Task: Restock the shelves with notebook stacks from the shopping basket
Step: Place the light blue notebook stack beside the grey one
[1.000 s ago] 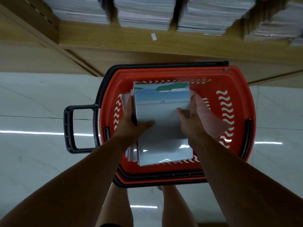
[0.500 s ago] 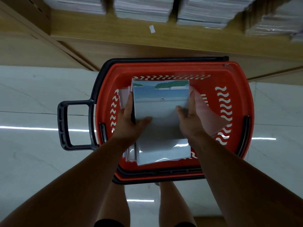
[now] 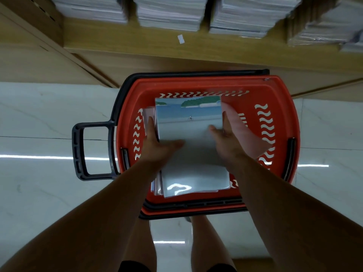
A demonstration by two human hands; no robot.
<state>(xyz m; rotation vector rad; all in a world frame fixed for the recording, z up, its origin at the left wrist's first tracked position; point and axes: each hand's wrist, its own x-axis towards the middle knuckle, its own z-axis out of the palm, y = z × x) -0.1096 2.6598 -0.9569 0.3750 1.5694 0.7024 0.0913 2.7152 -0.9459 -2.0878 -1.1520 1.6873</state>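
A red shopping basket (image 3: 279,89) with a black rim stands on the floor below me. Inside it lies a notebook stack (image 3: 188,124) whose top cover shows a blue sea scene with green hills. My left hand (image 3: 157,146) grips the stack's left edge, thumb on the cover. My right hand (image 3: 225,140) grips its right edge the same way. More pinkish notebooks (image 3: 243,134) lie under and to the right of the held stack. The wooden shelf (image 3: 137,40) beyond the basket carries several notebook piles (image 3: 170,12).
A black handle (image 3: 78,150) sticks out from the basket's left side. Glossy white floor tiles (image 3: 39,173) surround the basket. A small white tag (image 3: 181,39) sits on the shelf's front edge. My legs (image 3: 141,242) stand just behind the basket.
Both hands stay clamped on the stack's sides. The view has shifted slightly, so the basket and stack sit a little higher and further left in the frame.
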